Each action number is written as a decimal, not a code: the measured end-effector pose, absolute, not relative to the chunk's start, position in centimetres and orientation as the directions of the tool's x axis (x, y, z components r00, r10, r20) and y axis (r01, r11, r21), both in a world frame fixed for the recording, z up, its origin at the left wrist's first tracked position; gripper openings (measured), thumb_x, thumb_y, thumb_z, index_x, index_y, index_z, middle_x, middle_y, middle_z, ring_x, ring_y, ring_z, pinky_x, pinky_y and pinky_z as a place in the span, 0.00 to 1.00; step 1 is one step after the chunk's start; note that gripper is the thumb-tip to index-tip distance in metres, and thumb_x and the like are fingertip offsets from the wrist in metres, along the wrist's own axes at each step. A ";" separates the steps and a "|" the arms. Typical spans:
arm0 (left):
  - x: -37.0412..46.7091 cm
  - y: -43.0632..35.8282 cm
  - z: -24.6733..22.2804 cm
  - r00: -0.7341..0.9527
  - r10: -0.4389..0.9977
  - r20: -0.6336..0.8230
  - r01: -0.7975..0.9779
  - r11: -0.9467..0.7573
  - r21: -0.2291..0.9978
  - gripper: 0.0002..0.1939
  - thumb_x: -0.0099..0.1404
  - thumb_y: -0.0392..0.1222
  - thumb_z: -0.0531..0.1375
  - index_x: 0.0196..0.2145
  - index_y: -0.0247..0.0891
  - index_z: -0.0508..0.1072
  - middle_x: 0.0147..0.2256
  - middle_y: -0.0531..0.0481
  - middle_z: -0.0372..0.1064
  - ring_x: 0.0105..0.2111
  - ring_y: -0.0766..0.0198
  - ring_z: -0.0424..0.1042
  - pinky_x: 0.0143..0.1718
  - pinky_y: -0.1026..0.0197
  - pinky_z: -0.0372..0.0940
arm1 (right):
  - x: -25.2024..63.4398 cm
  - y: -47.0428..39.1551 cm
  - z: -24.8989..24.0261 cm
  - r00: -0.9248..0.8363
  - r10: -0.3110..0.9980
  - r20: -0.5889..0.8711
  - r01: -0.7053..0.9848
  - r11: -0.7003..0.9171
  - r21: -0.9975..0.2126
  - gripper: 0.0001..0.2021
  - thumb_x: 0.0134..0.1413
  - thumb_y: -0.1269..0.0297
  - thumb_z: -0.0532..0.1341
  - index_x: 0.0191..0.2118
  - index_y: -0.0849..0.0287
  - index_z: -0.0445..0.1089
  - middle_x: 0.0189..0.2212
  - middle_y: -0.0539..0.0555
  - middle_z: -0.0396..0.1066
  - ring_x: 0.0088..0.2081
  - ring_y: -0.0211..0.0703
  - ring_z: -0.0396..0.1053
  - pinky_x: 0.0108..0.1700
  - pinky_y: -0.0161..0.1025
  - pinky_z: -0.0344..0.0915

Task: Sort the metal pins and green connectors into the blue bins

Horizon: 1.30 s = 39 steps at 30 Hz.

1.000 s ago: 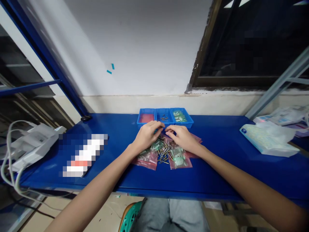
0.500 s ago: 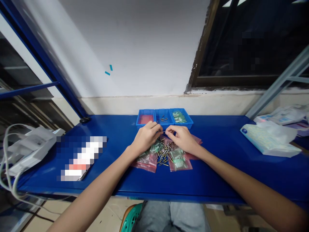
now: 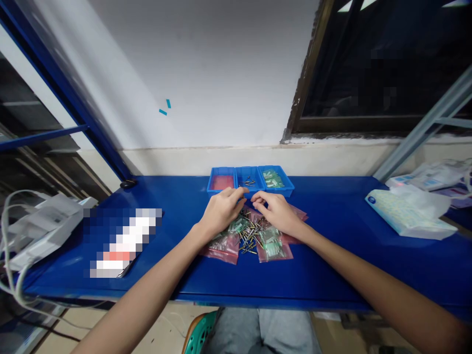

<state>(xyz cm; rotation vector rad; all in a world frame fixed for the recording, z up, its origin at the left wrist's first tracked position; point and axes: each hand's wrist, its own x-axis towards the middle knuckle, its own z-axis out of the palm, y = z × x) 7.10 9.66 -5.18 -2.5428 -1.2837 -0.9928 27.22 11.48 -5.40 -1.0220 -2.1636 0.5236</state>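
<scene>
Metal pins (image 3: 250, 234) lie bodyward between left hand (image 3: 223, 209) and right hand (image 3: 273, 208), axes mixed, neither clearly nearer; both curled, can't tell if pinching.

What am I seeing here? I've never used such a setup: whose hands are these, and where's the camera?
No machine, just a person's left hand and right hand. The camera sits on that person's head, looking forward and down. On the blue table lie metal pins, pink bags and green packets; behind them stand three blue trays. A tissue box is off to the right. Both hands curl toward each other near the pins; whether they hold anything, I can't tell.
</scene>
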 end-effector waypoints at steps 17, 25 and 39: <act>7.5 10.6 -5.4 0.202 0.811 0.550 0.428 -0.578 0.695 0.11 0.68 0.46 0.60 0.42 0.37 0.69 0.35 0.46 0.75 0.32 0.64 0.74 0.26 0.64 0.65 | 27.4 10.8 -4.4 -0.508 0.705 0.494 0.565 0.706 -0.427 0.09 0.63 0.67 0.54 0.32 0.58 0.69 0.26 0.50 0.70 0.29 0.39 0.65 0.35 0.38 0.59; 6.1 10.9 -4.5 0.136 0.768 0.626 0.578 -0.575 0.580 0.09 0.70 0.39 0.55 0.45 0.36 0.70 0.37 0.47 0.74 0.34 0.64 0.73 0.30 0.63 0.66 | 27.6 14.8 -2.8 -0.443 0.697 0.564 0.806 0.585 -0.090 0.16 0.68 0.61 0.51 0.34 0.60 0.72 0.35 0.60 0.72 0.43 0.52 0.65 0.40 0.44 0.60; 6.1 10.5 -5.2 0.360 0.699 0.617 0.722 -0.628 0.290 0.11 0.71 0.35 0.52 0.48 0.38 0.70 0.42 0.45 0.72 0.41 0.60 0.72 0.43 0.55 0.68 | 30.9 13.5 -2.8 -0.422 0.823 0.380 0.784 0.542 -0.302 0.14 0.64 0.62 0.54 0.28 0.57 0.71 0.24 0.53 0.70 0.25 0.40 0.65 0.29 0.40 0.56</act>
